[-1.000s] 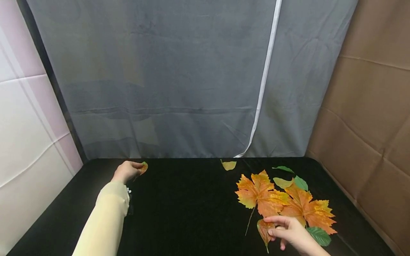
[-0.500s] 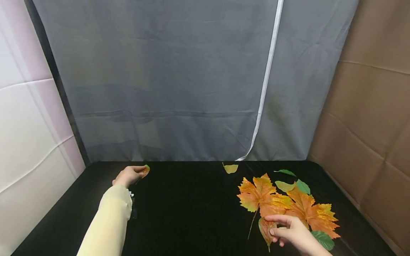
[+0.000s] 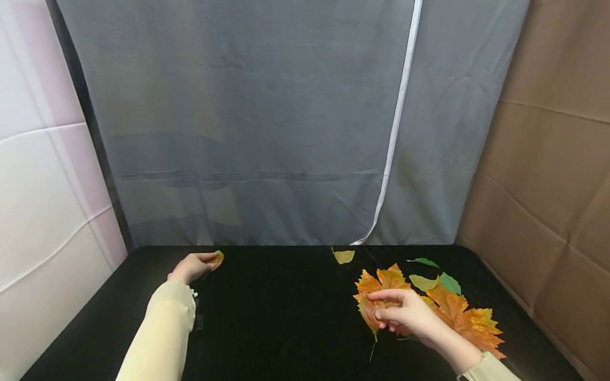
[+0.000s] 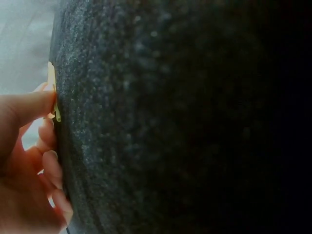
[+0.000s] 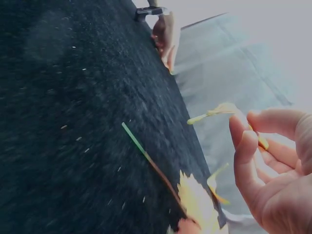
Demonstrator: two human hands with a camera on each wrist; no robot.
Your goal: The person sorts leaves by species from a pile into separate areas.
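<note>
the right hand (image 3: 405, 315) pinches a small reddish-orange oval leaf (image 3: 370, 311) above the pile of orange maple leaves (image 3: 464, 312), while the left hand (image 3: 188, 266), well left of that pile, pinches another small orange-green leaf (image 3: 216, 259); green and yellow leaves remain loose beside it.

large maple leaf (image 3: 388, 280) half hidden behind right hand (image 3: 405, 315)

Two large orange maple leaves (image 3: 469, 317) lie at the right of the black table (image 3: 276, 317). Two small orange-green leaves are held, one in each hand. Far right lie two green leaves (image 3: 449, 283) and two pale yellow-green leaves (image 3: 343, 256). Eight leaves in all.
</note>
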